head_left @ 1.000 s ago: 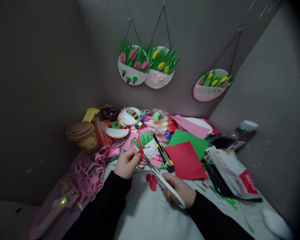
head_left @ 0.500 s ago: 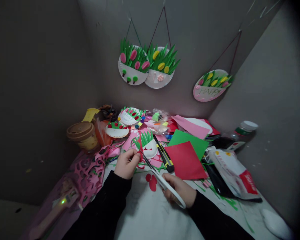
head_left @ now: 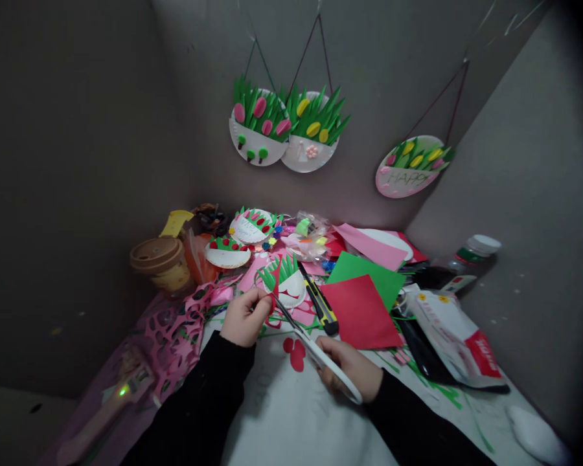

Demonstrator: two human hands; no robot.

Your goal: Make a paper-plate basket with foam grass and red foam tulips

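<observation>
My left hand (head_left: 247, 317) pinches a small strip of red paper (head_left: 274, 292) between thumb and fingers. My right hand (head_left: 347, 367) grips white-handled scissors (head_left: 315, 353), whose blades reach up and left to the red paper at my left fingertips. Below the blades, a few red paper ovals (head_left: 295, 353) lie on the white table cover. Just behind my hands is a white paper-plate pocket (head_left: 292, 289) with green paper grass. A yellow and black utility knife (head_left: 322, 304) rests to its right.
Red paper (head_left: 362, 314) overlaps green paper (head_left: 369, 275) on the right, beside a white and red pouch (head_left: 459, 336). Pink paper scraps (head_left: 175, 343) and a brown-lidded cup (head_left: 160, 259) stand left. Decorated plates (head_left: 260, 145) hang on the wall. A bottle (head_left: 473, 255) is at back right.
The red paper in my left hand has turned slightly and shows more upright in front of the green grass. Both hands stay in nearly the same place.
</observation>
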